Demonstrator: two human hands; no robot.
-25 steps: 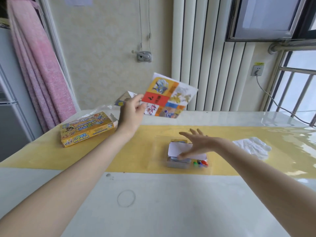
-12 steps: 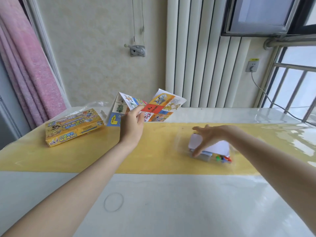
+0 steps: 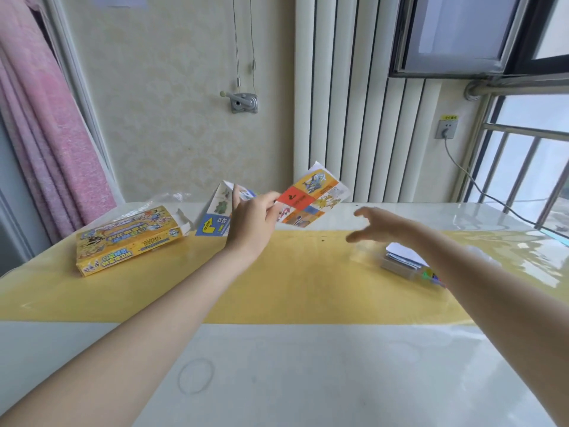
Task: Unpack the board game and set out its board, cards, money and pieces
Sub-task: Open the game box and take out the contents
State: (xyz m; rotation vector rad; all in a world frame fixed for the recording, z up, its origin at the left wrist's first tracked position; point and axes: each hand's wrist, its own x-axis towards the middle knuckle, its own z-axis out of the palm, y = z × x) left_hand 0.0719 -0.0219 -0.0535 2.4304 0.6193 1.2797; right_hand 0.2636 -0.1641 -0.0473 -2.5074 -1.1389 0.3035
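Left hand (image 3: pixel 251 218) pinching folded board (image 3: pixel 311 198)

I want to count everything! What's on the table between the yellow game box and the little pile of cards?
In the head view, only bare yellow table runner lies between the yellow cardboard game box and the small clear-wrapped card pile.

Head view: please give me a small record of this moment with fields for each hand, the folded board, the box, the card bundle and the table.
left hand: left hand holds the folded board, raised above the table
right hand: right hand open, fingers spread, in the air, reaching toward the board
folded board: folded board partly unfolded, colourful squares showing
box: yellow game box lies at the left, end flap open
card bundle: card bundle in clear wrap, partly behind the right forearm
table: table white with a yellow strip
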